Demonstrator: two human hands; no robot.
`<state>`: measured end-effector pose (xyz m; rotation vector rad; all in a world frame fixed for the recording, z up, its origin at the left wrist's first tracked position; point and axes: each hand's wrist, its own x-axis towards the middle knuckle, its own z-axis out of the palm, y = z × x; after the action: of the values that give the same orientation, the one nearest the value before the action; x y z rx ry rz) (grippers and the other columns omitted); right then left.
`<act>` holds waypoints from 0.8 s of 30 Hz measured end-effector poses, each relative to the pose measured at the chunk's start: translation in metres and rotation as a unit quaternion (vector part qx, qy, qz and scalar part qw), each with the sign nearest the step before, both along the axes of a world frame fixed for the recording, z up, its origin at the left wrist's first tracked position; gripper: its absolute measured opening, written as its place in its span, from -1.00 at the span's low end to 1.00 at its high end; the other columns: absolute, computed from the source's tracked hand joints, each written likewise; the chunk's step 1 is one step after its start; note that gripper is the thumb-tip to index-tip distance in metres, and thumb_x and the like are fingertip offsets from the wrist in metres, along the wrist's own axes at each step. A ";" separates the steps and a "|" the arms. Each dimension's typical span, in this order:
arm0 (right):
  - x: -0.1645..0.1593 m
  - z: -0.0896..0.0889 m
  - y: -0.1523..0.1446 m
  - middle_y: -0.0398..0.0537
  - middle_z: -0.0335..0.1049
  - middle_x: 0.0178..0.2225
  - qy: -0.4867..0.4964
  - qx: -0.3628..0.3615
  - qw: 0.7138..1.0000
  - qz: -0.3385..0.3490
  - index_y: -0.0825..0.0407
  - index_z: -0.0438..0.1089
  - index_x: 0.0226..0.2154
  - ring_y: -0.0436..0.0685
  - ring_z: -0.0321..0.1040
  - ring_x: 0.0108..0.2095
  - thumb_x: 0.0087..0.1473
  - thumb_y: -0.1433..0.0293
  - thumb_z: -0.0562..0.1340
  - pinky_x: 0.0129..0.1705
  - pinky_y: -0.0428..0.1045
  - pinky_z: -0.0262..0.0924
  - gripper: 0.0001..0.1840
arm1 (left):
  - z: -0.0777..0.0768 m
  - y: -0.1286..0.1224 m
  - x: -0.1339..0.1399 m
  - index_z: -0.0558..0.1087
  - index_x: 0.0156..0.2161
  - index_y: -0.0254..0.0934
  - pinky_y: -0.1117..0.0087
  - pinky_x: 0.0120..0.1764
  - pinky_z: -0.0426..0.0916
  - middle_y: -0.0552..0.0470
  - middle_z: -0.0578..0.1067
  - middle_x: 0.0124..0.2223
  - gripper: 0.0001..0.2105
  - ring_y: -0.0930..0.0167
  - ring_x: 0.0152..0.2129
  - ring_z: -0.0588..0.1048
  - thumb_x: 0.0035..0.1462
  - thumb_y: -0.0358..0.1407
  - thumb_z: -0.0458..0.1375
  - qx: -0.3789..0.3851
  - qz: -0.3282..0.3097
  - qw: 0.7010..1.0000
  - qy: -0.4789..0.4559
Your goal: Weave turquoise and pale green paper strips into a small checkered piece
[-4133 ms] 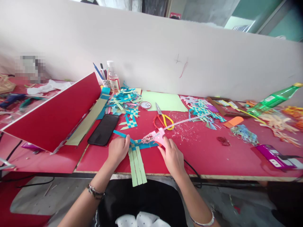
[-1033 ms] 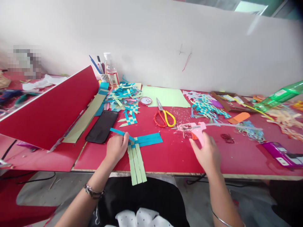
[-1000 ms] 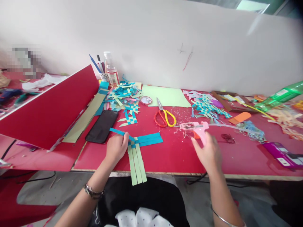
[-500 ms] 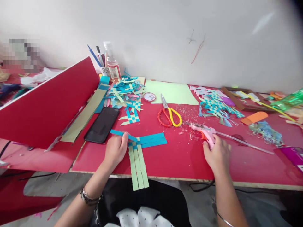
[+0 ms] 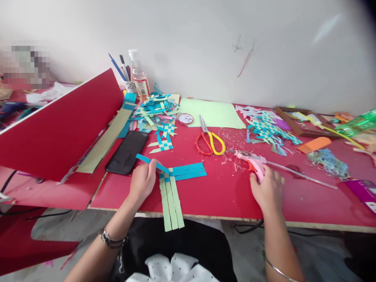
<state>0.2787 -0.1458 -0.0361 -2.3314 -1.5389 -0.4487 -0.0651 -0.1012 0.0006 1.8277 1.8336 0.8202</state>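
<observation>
My left hand (image 5: 143, 178) pinches a blue paper strip (image 5: 143, 158) that joins a woven piece of paper strips. From the weave, pale green strips (image 5: 172, 203) run toward me past the table's front edge, and blue strips (image 5: 189, 171) reach to the right. On the right, my right hand (image 5: 268, 188) is closed around the handle of a pink glue gun (image 5: 255, 162), its nozzle pointing left and a long clear glue stick (image 5: 302, 175) out of its back. Between the hands, farther back, lie scissors (image 5: 210, 139) with red and yellow handles.
A black phone (image 5: 127, 152) lies left of the weave, beside an upright red board (image 5: 67, 129). Behind are a heap of woven scraps (image 5: 158, 109), a bottle (image 5: 141, 80) and a pale green sheet (image 5: 211, 113). Woven pieces (image 5: 266, 127) and an orange piece (image 5: 315, 145) lie right.
The view has shifted slightly, so everything sits a little higher in the picture. Both hands keep their grips, with little other visible movement.
</observation>
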 end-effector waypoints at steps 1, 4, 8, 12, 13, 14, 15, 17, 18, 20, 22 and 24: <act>0.000 0.000 0.000 0.18 0.26 -0.29 0.000 0.001 1.000 0.000 0.22 0.19 -0.09 0.23 0.12 -0.28 -0.08 0.30 0.03 -0.20 0.06 0.00 -0.51 | 0.000 0.000 0.000 0.29 -0.67 -0.31 0.48 -0.52 0.16 0.04 0.39 -0.63 -0.54 0.43 -0.62 0.35 0.11 -0.17 -0.23 -0.003 0.000 1.000 -0.006; -0.001 0.000 0.000 0.18 0.27 -0.28 0.000 0.006 1.000 -0.004 0.22 0.20 -0.09 0.23 0.12 -0.28 -0.08 0.30 0.03 -0.20 0.06 0.00 -0.51 | 0.002 0.001 0.001 0.37 -0.61 -0.31 0.47 -0.45 0.21 0.02 0.45 -0.59 -0.54 0.40 -0.56 0.40 0.12 -0.17 -0.23 -0.014 -0.007 0.999 -0.030; -0.004 0.002 0.000 0.18 0.26 -0.30 -0.005 0.008 1.000 -0.007 0.23 0.21 -0.10 0.24 0.12 -0.29 -0.07 0.29 0.02 -0.21 0.07 0.00 -0.52 | 0.002 0.001 0.000 0.42 -0.56 -0.32 0.43 -0.36 0.24 0.00 0.48 -0.53 -0.53 0.38 -0.51 0.42 0.12 -0.16 -0.24 -0.019 -0.018 0.998 -0.056; -0.008 0.005 -0.001 0.18 0.26 -0.31 -0.001 -0.002 1.000 -0.017 0.23 0.21 -0.09 0.24 0.12 -0.29 -0.06 0.29 0.03 -0.22 0.06 0.01 -0.52 | -0.001 0.001 0.000 0.42 -0.53 -0.33 0.44 -0.31 0.26 -0.03 0.50 -0.47 -0.52 0.39 -0.48 0.43 0.12 -0.14 -0.24 -0.003 -0.035 0.995 -0.094; -0.008 0.006 -0.001 0.18 0.26 -0.30 0.001 -0.005 1.000 -0.020 0.23 0.21 -0.09 0.24 0.11 -0.29 -0.07 0.29 0.03 -0.23 0.06 0.02 -0.51 | -0.002 0.000 0.000 0.42 -0.52 -0.33 0.44 -0.32 0.26 -0.02 0.50 -0.46 -0.53 0.40 -0.48 0.43 0.12 -0.14 -0.25 0.003 -0.044 0.994 -0.103; -0.009 0.006 -0.001 0.18 0.26 -0.30 0.002 -0.006 1.000 -0.022 0.23 0.21 -0.09 0.23 0.11 -0.29 -0.07 0.29 0.04 -0.23 0.05 0.02 -0.51 | -0.002 0.000 0.000 0.41 -0.50 -0.32 0.45 -0.32 0.27 -0.02 0.50 -0.45 -0.53 0.41 -0.48 0.43 0.12 -0.14 -0.26 0.009 -0.054 0.993 -0.109; -0.009 0.006 -0.001 0.18 0.27 -0.30 0.003 -0.007 1.000 -0.022 0.23 0.21 -0.09 0.23 0.11 -0.29 -0.07 0.29 0.04 -0.23 0.05 0.02 -0.51 | -0.002 0.000 0.000 0.40 -0.49 -0.32 0.45 -0.32 0.27 -0.01 0.49 -0.45 -0.54 0.42 -0.48 0.42 0.12 -0.15 -0.27 0.015 -0.064 0.992 -0.112; -0.009 0.006 -0.001 0.18 0.26 -0.29 0.005 -0.008 1.000 -0.021 0.23 0.21 -0.09 0.23 0.11 -0.28 -0.07 0.29 0.04 -0.23 0.05 0.02 -0.52 | -0.002 0.000 -0.001 0.38 -0.50 -0.31 0.46 -0.32 0.26 0.01 0.48 -0.46 -0.56 0.43 -0.48 0.42 0.12 -0.17 -0.27 0.022 -0.077 0.990 -0.113; -0.008 0.005 0.000 0.19 0.26 -0.29 0.006 -0.007 1.000 -0.021 0.22 0.21 -0.09 0.23 0.11 -0.28 -0.07 0.30 0.04 -0.23 0.05 0.02 -0.52 | -0.002 0.000 -0.001 0.37 -0.51 -0.30 0.47 -0.32 0.26 0.03 0.47 -0.47 -0.57 0.44 -0.48 0.42 0.11 -0.18 -0.27 0.024 -0.079 0.990 -0.112; -0.007 0.004 0.000 0.18 0.26 -0.29 0.007 -0.002 1.000 -0.019 0.21 0.21 -0.09 0.23 0.11 -0.28 -0.07 0.30 0.04 -0.24 0.06 0.01 -0.52 | -0.001 0.000 0.000 0.36 -0.52 -0.30 0.48 -0.33 0.25 0.04 0.46 -0.47 -0.60 0.44 -0.48 0.41 0.10 -0.20 -0.25 0.021 -0.079 0.992 -0.099; -0.006 0.003 0.000 0.18 0.25 -0.29 0.010 0.002 1.000 -0.015 0.21 0.20 -0.09 0.23 0.11 -0.29 -0.07 0.30 0.03 -0.24 0.07 0.01 -0.52 | -0.001 0.000 0.000 0.35 -0.53 -0.29 0.48 -0.34 0.24 0.04 0.46 -0.47 -0.62 0.44 -0.48 0.41 0.08 -0.20 -0.22 0.017 -0.071 0.994 -0.080; -0.005 0.002 0.000 0.17 0.25 -0.30 0.015 0.003 1.000 -0.012 0.20 0.20 -0.09 0.22 0.11 -0.30 -0.08 0.31 0.03 -0.25 0.07 0.00 -0.52 | 0.000 0.000 0.000 0.35 -0.53 -0.29 0.48 -0.35 0.24 0.05 0.46 -0.48 -0.64 0.43 -0.49 0.41 0.07 -0.20 -0.20 0.012 -0.066 0.996 -0.060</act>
<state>0.2736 -0.1456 -0.0338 -2.3443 -1.4958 -0.4223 -0.0647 -0.1012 0.0006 1.8503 1.6179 0.8850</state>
